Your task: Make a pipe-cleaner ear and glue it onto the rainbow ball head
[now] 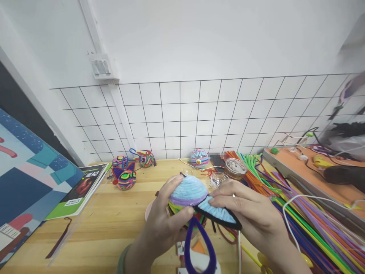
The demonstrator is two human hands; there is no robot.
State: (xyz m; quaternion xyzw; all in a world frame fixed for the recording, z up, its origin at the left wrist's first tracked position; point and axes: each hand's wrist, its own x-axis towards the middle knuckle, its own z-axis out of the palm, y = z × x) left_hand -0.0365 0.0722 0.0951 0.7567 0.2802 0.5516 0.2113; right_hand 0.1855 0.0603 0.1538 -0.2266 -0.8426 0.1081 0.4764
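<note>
My left hand (pixel 165 219) is closed round a fuzzy pipe-cleaner ball (pixel 188 189), light blue on top with a purple band and yellow, green and red lower down. My right hand (pixel 251 209) grips a light-blue pipe-cleaner flap (pixel 218 210) edged in black, its fingers on top and its thumb hidden. The flap's left end meets the ball's right side; I cannot tell whether they are joined. A purple pipe-cleaner loop (pixel 211 251) hangs below the ball. Under it, partly covered, lies a white tool with an orange part (pixel 199 247).
Finished striped balls (pixel 127 179) stand at the back left, another ball (pixel 199 158) at the back middle. A tape roll (pixel 235 167) and clear plastic domes (pixel 219 179) lie behind my right hand. Pipe cleaners (pixel 319 213) cover the right side. Magazines (pixel 85 188) lie left.
</note>
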